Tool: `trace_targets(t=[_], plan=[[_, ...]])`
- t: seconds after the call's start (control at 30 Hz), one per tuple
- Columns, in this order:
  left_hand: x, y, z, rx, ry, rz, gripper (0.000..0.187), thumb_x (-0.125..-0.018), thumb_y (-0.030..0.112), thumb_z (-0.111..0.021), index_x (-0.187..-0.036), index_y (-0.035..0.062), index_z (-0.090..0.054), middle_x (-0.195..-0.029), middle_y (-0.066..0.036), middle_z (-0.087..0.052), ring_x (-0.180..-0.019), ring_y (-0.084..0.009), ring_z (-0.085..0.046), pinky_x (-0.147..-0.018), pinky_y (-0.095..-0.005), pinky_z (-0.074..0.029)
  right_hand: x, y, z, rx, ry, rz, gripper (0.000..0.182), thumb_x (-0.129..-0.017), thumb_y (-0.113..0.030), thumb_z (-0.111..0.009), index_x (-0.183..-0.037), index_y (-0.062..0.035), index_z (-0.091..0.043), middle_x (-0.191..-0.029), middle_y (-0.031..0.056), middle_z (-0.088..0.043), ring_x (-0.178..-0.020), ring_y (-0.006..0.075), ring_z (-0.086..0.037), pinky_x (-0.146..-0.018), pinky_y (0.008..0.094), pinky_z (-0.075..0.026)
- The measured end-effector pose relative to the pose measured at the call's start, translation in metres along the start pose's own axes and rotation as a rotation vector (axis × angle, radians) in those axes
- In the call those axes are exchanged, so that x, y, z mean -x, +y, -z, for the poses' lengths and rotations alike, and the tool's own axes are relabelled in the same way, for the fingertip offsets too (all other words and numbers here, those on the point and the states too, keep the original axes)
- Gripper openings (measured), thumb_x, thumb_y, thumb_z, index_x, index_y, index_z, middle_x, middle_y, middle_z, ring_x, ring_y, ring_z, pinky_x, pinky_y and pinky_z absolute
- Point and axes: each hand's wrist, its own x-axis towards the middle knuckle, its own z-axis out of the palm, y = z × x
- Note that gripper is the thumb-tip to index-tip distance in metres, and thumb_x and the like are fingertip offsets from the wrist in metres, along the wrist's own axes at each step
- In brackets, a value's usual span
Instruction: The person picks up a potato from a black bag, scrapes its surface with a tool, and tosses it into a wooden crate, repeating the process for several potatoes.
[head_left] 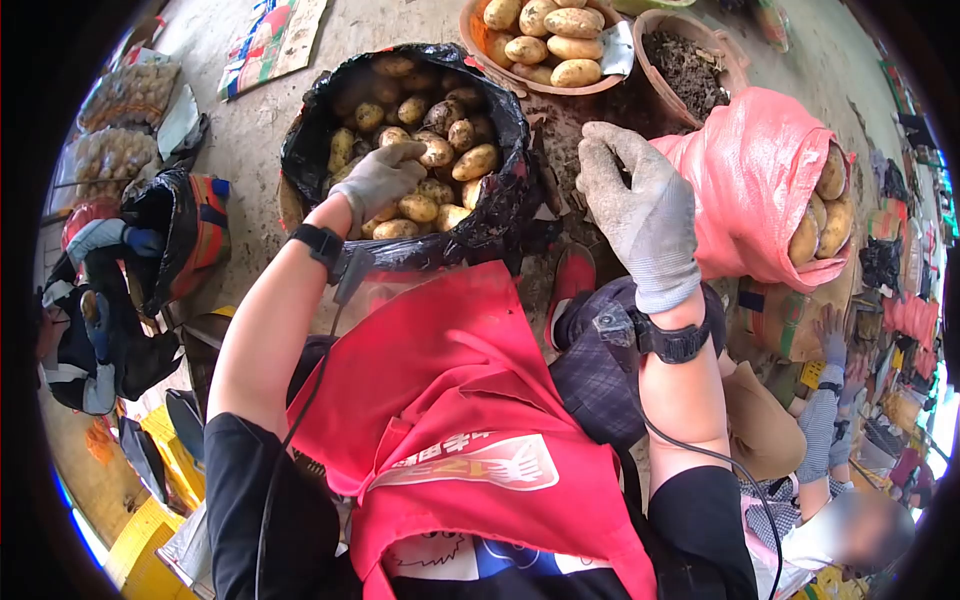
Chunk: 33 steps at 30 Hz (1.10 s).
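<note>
A black plastic bag [513,165] with its mouth rolled wide stands in front of me, holding many soil-stained potatoes [475,162]. My left hand [382,182], in a grey glove, reaches over them from the left with fingers stretched out; its fingertips lie beside a potato, and its underside is hidden. My right hand [645,205], in a soiled grey glove, is raised between this bag and a pink woven sack [745,185]. Its fingers curl in toward the thumb, with a dark gap and no object visible between them. Larger potatoes [838,220] show in the sack's mouth.
Beyond the bag stands a basin [480,50] of cleaner potatoes, beside a bucket [735,70] of dark soil and scraps. Flattened cardboard [272,45] lies far left. Other people work at both sides, one [110,290] on the left. Cables run along my forearms.
</note>
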Motion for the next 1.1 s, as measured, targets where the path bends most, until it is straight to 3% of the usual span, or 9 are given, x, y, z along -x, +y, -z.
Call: trace_targets(t=[0.17,0.23,0.33,0.47,0.7,0.87,1.03,1.07,1.1], plan=[[-0.044,-0.002,-0.043,-0.386,-0.189,0.081,0.059,-0.096,0.029,-0.069,-0.149,0.0055,-0.056,-0.128,-0.014,-0.071,-0.118,-0.0221,-0.066,-0.101,-0.0321,-0.051,-0.008,0.001,-0.002,0.164,-0.005,0.103,0.030,-0.094,-0.014,-0.074,-0.121,-0.0018,-0.073,-0.092,0.0148,-0.077,-0.084,0.0255,-0.075,-0.077,0.0360,-0.058],[-0.064,-0.003,-0.064,-0.340,-0.266,0.223,0.084,-0.088,0.041,-0.070,-0.161,0.0139,-0.039,-0.140,-0.021,-0.065,-0.125,-0.0318,-0.065,-0.106,-0.0404,-0.050,-0.014,0.001,-0.007,0.113,0.022,0.145,0.032,-0.087,-0.015,-0.078,-0.114,0.0001,-0.072,-0.088,0.0172,-0.075,-0.077,0.0353,-0.072,-0.072,0.0427,-0.057],[-0.089,-0.011,-0.084,-0.407,-0.134,0.323,0.100,-0.086,0.032,-0.077,-0.167,0.0130,-0.021,-0.145,-0.021,-0.061,-0.125,-0.0309,-0.065,-0.107,-0.0381,-0.050,-0.019,0.002,-0.011,0.064,-0.036,0.082,0.033,-0.086,-0.016,-0.079,-0.115,-0.0002,-0.071,-0.086,0.0157,-0.074,-0.078,0.0345,-0.072,-0.072,0.0433,-0.057],[-0.094,-0.020,-0.096,0.135,-0.014,0.211,0.097,-0.083,0.017,-0.082,-0.163,0.0081,-0.028,-0.140,-0.017,-0.063,-0.122,-0.0236,-0.065,-0.104,-0.0340,-0.051,-0.030,0.010,-0.012,0.084,-0.124,0.096,0.035,-0.087,-0.010,-0.078,-0.119,0.0007,-0.070,-0.090,0.0146,-0.074,-0.082,0.0308,-0.072,-0.074,0.0398,-0.057],[-0.127,-0.014,-0.106,0.010,-0.093,0.367,0.092,-0.087,0.037,-0.083,-0.158,0.0012,-0.037,-0.127,-0.017,-0.070,-0.116,-0.0223,-0.068,-0.100,-0.0351,-0.053,-0.048,0.012,-0.021,0.118,-0.144,0.141,0.038,-0.087,-0.003,-0.078,-0.123,0.0015,-0.069,-0.093,0.0151,-0.074,-0.086,0.0276,-0.074,-0.077,0.0368,-0.058],[-0.146,-0.028,-0.101,-0.323,-0.077,0.275,0.079,-0.090,0.042,-0.078,-0.150,0.0003,-0.048,-0.122,-0.019,-0.072,-0.115,-0.0266,-0.070,-0.097,-0.0340,-0.054,-0.049,0.008,-0.024,0.111,-0.174,0.099,0.037,-0.087,-0.003,-0.078,-0.123,0.0025,-0.069,-0.093,0.0152,-0.074,-0.085,0.0279,-0.074,-0.077,0.0366,-0.058],[-0.085,-0.048,-0.047,-0.255,-0.159,-0.591,0.077,-0.090,0.034,-0.083,-0.151,0.0030,-0.049,-0.115,-0.015,-0.069,-0.110,-0.0244,-0.068,-0.096,-0.0346,-0.054,-0.042,0.005,-0.024,0.089,-0.194,0.102,0.037,-0.089,-0.005,-0.076,-0.124,0.0044,-0.068,-0.090,0.0151,-0.074,-0.084,0.0278,-0.074,-0.077,0.0357,-0.058],[-0.070,-0.039,-0.039,-0.261,-0.147,-0.596,0.077,-0.090,0.034,-0.083,-0.151,0.0030,-0.049,-0.115,-0.015,-0.069,-0.110,-0.0244,-0.068,-0.096,-0.0346,-0.054,-0.039,0.003,-0.024,0.090,-0.206,0.090,0.037,-0.090,-0.008,-0.076,-0.124,0.0048,-0.068,-0.090,0.0154,-0.074,-0.083,0.0279,-0.074,-0.077,0.0356,-0.058],[-0.055,-0.029,-0.029,0.436,-0.482,-0.254,0.072,-0.092,0.026,-0.081,-0.151,0.0015,-0.047,-0.121,-0.012,-0.068,-0.109,-0.0214,-0.068,-0.095,-0.0328,-0.055,-0.036,0.000,-0.024,0.092,-0.216,0.079,0.037,-0.091,-0.010,-0.076,-0.123,0.0052,-0.068,-0.089,0.0156,-0.074,-0.083,0.0280,-0.074,-0.077,0.0355,-0.058]])
